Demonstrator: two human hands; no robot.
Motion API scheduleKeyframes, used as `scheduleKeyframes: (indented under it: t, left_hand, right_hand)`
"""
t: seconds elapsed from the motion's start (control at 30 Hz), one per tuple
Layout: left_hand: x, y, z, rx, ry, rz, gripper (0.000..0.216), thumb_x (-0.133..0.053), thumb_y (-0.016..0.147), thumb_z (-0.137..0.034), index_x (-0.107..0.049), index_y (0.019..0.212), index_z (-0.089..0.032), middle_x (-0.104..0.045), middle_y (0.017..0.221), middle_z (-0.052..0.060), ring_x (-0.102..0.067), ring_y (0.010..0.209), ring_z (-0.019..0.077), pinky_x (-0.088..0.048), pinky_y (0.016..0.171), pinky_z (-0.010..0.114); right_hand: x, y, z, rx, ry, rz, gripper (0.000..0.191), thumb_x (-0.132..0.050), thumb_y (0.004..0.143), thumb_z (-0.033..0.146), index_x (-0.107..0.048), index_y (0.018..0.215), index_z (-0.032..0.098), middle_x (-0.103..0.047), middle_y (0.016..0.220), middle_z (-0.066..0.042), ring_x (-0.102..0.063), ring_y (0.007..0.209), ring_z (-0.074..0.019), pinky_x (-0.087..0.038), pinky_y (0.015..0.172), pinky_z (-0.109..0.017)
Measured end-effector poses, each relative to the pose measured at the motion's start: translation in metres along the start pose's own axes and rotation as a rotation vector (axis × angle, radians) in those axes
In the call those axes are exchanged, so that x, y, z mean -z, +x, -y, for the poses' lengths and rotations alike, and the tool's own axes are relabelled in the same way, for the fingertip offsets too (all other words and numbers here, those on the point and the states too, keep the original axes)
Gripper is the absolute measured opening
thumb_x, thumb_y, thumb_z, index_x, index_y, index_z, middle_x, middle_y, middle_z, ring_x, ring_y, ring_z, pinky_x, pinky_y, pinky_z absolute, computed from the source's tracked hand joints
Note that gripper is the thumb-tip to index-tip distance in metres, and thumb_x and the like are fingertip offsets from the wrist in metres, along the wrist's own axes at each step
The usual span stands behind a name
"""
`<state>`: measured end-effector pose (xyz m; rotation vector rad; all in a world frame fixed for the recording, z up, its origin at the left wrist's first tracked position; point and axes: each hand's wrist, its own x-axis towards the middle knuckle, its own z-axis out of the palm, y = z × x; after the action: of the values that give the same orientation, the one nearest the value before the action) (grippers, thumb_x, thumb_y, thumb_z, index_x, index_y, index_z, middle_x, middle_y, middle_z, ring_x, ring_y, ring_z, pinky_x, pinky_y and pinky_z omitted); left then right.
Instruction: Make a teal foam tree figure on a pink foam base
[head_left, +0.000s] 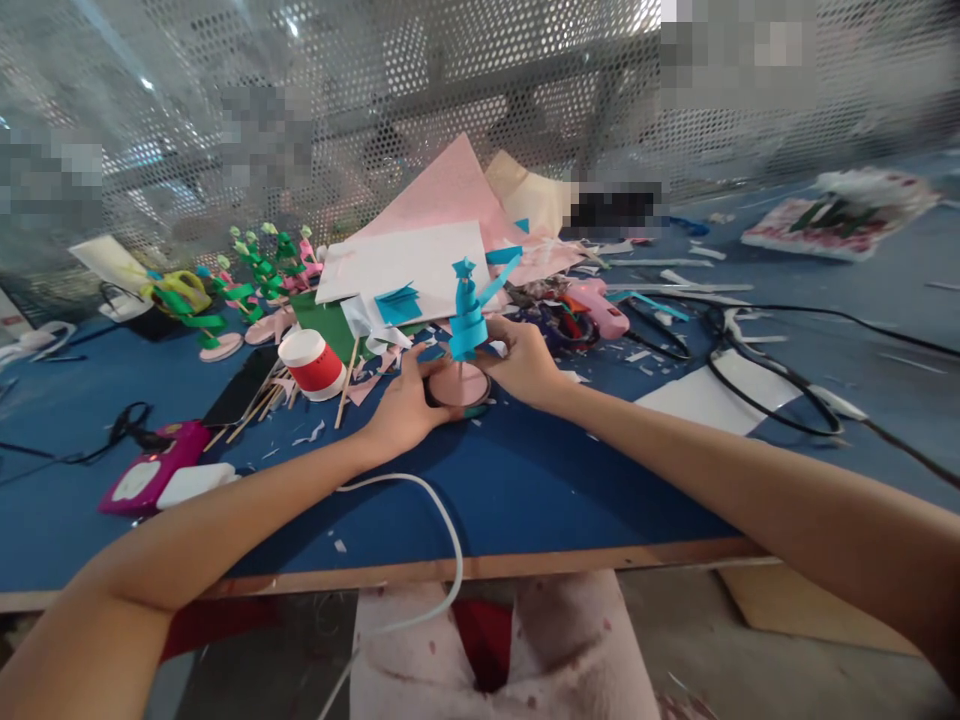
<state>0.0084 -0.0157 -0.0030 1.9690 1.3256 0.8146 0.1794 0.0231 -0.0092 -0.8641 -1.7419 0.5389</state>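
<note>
A small blue paper tree (469,325), its strip wound in a spiral round a thin stick and topped by a star, stands upright on a round pink base (456,386). My left hand (405,405) is closed round the left side of this base, thumb in front. At the lower right of the spiral, my right hand (529,362) has its fingers bent together against the blue paper; its fingertips are partly hidden. One loose end of the blue strip (501,280) sticks out up and to the right.
Several green and pink paper trees (262,265) stand at the left. Nearer are a red-and-white cup (311,365), wooden sticks (255,410) and a purple power socket (157,470). Behind lie paper sheets (412,265); a pink glue gun (600,308) and black cable (780,415) lie right.
</note>
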Motion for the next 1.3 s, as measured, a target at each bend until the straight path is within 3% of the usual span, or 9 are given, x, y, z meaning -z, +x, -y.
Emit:
scheduleKeyframes:
  t: [0.17,0.33,0.47,0.9,1.3]
  left_hand:
    - [-0.0003,0.0002,0.0,-0.018,-0.011,-0.001,0.081,-0.074,0.059,-0.02,-0.026,0.125,-0.017,-0.053,0.126,0.016,-0.048,0.121,0.0262,-0.034,0.103,0.044]
    - [-0.0001,-0.0003,-0.0004,-0.009,0.012,-0.011,0.082,-0.075,0.059,-0.023,-0.027,0.125,-0.017,-0.053,0.126,0.016,-0.047,0.121,0.028,-0.033,0.103,0.047]
    - [0.0002,-0.0003,-0.0029,-0.006,0.014,-0.003,0.084,-0.075,0.059,-0.02,-0.025,0.126,-0.016,-0.052,0.128,0.016,-0.046,0.123,0.0271,-0.032,0.105,0.046]
    - [0.0008,-0.0013,-0.0063,0.02,0.076,0.004,0.078,-0.073,0.061,-0.019,-0.028,0.125,-0.013,-0.052,0.128,0.018,-0.048,0.12,0.0281,-0.035,0.103,0.045]
    - [0.0009,-0.0018,-0.007,-0.007,0.066,0.009,0.073,-0.07,0.063,-0.018,-0.029,0.124,-0.018,-0.052,0.128,0.014,-0.047,0.121,0.0282,-0.038,0.099,0.047]
  right_hand:
    - [0.0004,0.0002,-0.0005,0.0,0.001,-0.034,0.011,-0.062,0.068,0.027,-0.064,0.072,0.018,-0.064,0.075,-0.003,-0.057,0.072,-0.0161,-0.046,0.072,-0.031]
    - [0.0018,0.0003,0.0019,0.0,-0.035,0.016,0.01,-0.061,0.069,0.026,-0.064,0.071,0.017,-0.064,0.07,-0.003,-0.058,0.071,-0.017,-0.045,0.07,-0.031]
    - [0.0017,-0.0006,0.0006,0.001,-0.035,-0.043,0.011,-0.061,0.068,0.026,-0.064,0.074,0.017,-0.066,0.075,-0.004,-0.058,0.071,-0.0172,-0.045,0.069,-0.03]
    - [0.0015,-0.0003,0.0029,-0.027,-0.02,0.008,0.014,-0.063,0.068,0.029,-0.065,0.072,0.015,-0.065,0.072,-0.004,-0.059,0.072,-0.0181,-0.046,0.073,-0.032]
    - [0.0028,-0.0008,0.0058,0.008,-0.063,0.009,0.011,-0.06,0.069,0.024,-0.066,0.074,0.017,-0.066,0.078,-0.004,-0.059,0.075,-0.0182,-0.046,0.07,-0.03]
